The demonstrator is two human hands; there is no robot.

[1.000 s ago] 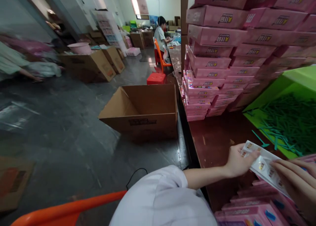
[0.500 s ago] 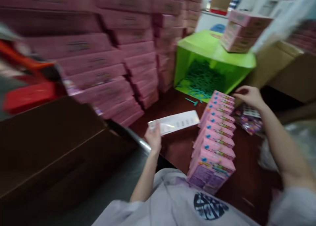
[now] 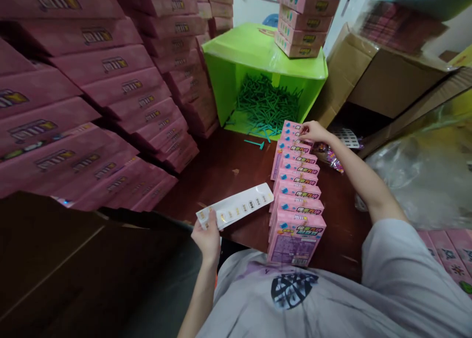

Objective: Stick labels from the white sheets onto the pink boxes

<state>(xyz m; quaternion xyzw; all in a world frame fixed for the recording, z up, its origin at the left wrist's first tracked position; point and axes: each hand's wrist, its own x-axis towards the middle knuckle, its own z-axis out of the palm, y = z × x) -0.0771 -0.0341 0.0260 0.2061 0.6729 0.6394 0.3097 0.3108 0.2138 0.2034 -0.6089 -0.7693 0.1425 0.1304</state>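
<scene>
My left hand point(image 3: 207, 237) pinches one end of a long white sticker sheet point(image 3: 238, 206) with a row of small printed labels. The sheet is held over the dark red tabletop point(image 3: 217, 166), its far end close to a row of pink printed boxes point(image 3: 297, 234). These boxes stand upright one behind another, leading away from my body. At the far end of the row is my right hand point(image 3: 311, 133), its fingers pinched together against the top of a box. Whatever lies between those fingertips is too small to make out.
A lime-green bin point(image 3: 239, 43) on its side holds many green T-shaped sticks point(image 3: 271, 102); pink cartons point(image 3: 304, 20) sit on it. Tall carton stacks point(image 3: 121, 87) rise at left. On the right are an open cardboard box point(image 3: 391, 77), colourful small packets point(image 3: 335, 161) and clear plastic point(image 3: 401, 166).
My right hand has come from beside the row onto the far boxes' tops, fingers now together. My left hand still grips the sticker sheet. The camera view has shifted to the right.
</scene>
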